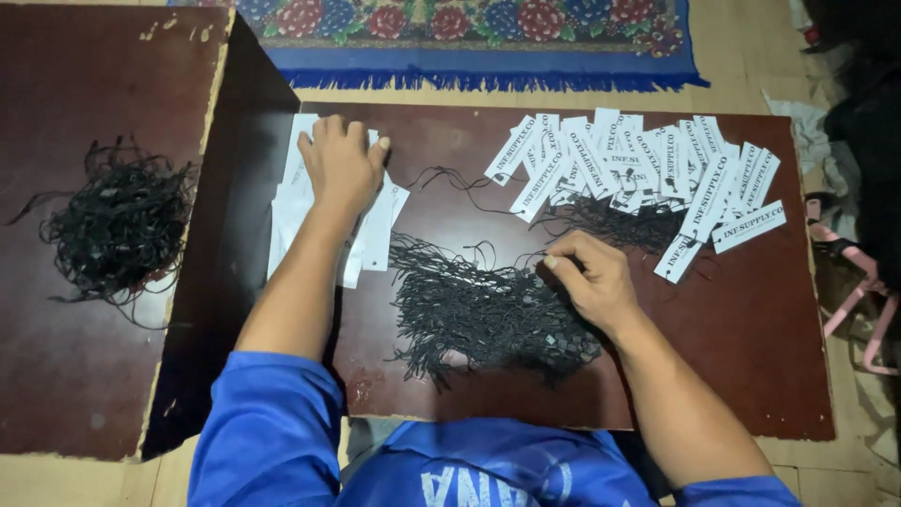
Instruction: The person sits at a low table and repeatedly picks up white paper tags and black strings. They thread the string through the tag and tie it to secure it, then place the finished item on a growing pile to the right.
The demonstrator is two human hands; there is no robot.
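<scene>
Black strings [488, 314] lie between blank tags [371, 235] and printed tags [648, 164].

The left hand [341, 161] covers the middle of the white paper tags [298, 211] beneath it, so their count cannot be told. The right hand's [589, 277] fingertips sink into the pile of black strings [479, 314]; whether they pinch one is unclear. The patterned rug [469, 28] is cut off by the top edge. The pink object [859, 296] at the right edge is only partly visible.
</scene>
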